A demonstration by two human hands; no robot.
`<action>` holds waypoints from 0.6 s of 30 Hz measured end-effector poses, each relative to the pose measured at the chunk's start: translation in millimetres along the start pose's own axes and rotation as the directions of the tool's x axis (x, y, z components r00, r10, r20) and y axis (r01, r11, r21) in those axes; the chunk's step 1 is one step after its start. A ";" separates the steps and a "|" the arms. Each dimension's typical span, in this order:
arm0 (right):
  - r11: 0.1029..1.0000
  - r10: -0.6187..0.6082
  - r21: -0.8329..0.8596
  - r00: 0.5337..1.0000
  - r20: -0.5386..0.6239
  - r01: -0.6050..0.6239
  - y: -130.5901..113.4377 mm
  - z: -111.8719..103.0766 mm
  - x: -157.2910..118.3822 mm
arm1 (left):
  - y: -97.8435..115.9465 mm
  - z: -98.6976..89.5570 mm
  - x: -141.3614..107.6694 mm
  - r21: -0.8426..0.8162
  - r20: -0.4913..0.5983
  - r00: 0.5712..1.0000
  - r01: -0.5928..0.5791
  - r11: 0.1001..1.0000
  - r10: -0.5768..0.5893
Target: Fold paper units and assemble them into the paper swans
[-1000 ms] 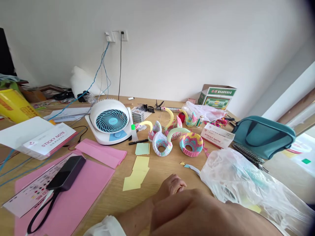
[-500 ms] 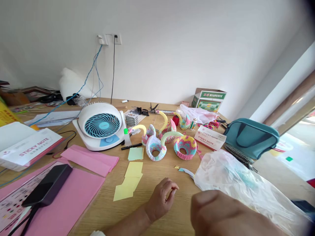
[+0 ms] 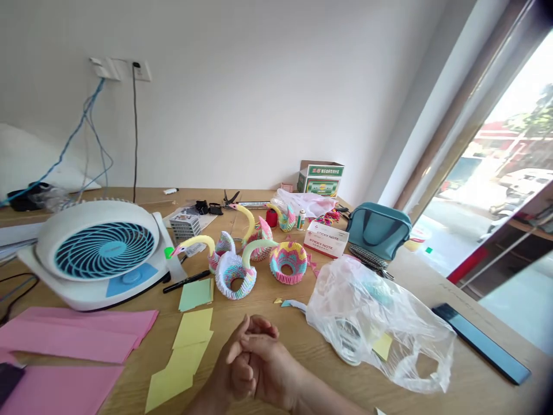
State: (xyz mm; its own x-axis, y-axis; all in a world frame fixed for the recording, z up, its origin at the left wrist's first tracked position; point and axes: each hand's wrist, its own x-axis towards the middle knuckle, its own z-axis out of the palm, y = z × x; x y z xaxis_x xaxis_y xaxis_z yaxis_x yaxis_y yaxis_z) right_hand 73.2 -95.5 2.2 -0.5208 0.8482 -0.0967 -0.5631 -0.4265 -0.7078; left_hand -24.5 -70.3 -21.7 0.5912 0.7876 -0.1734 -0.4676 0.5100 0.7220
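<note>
My left hand point(image 3: 235, 353) and my right hand point(image 3: 273, 364) are clasped together over the bare wood near the front edge. Their fingers are closed round each other, and no object shows between them. Just left of them lie yellow sticky notes point(image 3: 181, 360), with a pale green pad point(image 3: 195, 295) behind. Beyond the hands stand folded-paper swans, among them a white one point(image 3: 235, 276) with a green neck. Beside it sits a round paper bowl point(image 3: 288, 264) in pink, yellow and blue. A loose bluish paper strip point(image 3: 296, 305) pokes out by the plastic bag.
A white fan point(image 3: 101, 251) and pink paper sheets point(image 3: 73, 334) take up the left. To the right are a clear plastic bag point(image 3: 345, 300), a phone point(image 3: 481, 344), a sticky note box point(image 3: 326, 241) and a teal bag point(image 3: 380, 230). A black pen point(image 3: 185, 282) lies behind the green pad.
My two hands were apart, the right one raised and near the camera; now they are clasped together on the table. The view has turned right, bringing in the phone and window.
</note>
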 end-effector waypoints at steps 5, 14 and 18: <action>0.987 0.103 0.125 0.994 0.030 -0.106 10.1 -13.2 10.0 | 19.6 10.1 -1.7 0.002 0.054 0.999 -0.004 1.000 0.004; 0.992 0.041 -0.111 0.991 -0.128 -0.055 29.1 -40.6 20.5 | 5.1 0.0 1.7 0.199 -0.018 0.997 -0.065 0.978 0.070; 0.945 -0.110 -0.327 0.969 -0.221 0.032 43.4 -51.7 17.4 | -2.3 -5.0 3.7 0.260 -0.017 0.997 -0.066 0.963 0.073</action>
State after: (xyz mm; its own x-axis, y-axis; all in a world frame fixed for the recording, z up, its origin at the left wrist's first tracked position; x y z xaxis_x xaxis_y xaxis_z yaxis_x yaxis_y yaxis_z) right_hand 72.9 -82.9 -66.4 -0.3009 0.9382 -0.1711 -0.3389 -0.2729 -0.9004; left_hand -24.6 -66.9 -27.3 0.5442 0.8286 -0.1315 -0.3187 0.3492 0.8812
